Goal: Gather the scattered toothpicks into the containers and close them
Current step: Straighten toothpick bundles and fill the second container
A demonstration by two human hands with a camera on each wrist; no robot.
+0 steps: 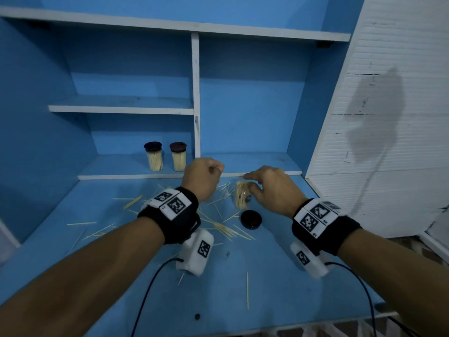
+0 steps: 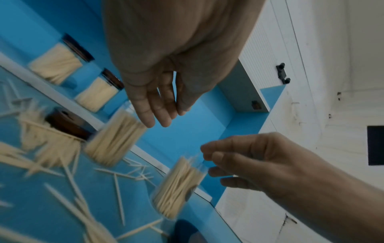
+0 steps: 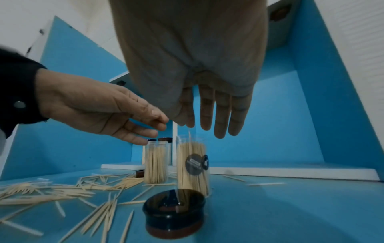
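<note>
Many toothpicks (image 1: pixel 218 224) lie scattered over the blue desk (image 1: pixel 279 288). An open clear container (image 1: pixel 242 194) full of toothpicks stands near the shelf edge, its dark lid (image 1: pixel 251 219) lying upside down in front of it. My right hand (image 1: pixel 250 181) hovers over its mouth; thumb and forefinger pinch a toothpick (image 3: pixel 189 133) that pokes up from the container (image 3: pixel 192 166). My left hand (image 1: pixel 213 167) hangs left of it, fingers straight and holding nothing (image 3: pixel 158 125). A second open container (image 3: pixel 155 162) stands behind, with its lid (image 2: pixel 66 125) beside it.
Two closed containers (image 1: pixel 153 156) (image 1: pixel 178 156) stand on the low shelf (image 1: pixel 121 176) at the back left. A white divider (image 1: pixel 195 93) splits the shelf unit. Cables run from both wrist cameras over the desk's front edge.
</note>
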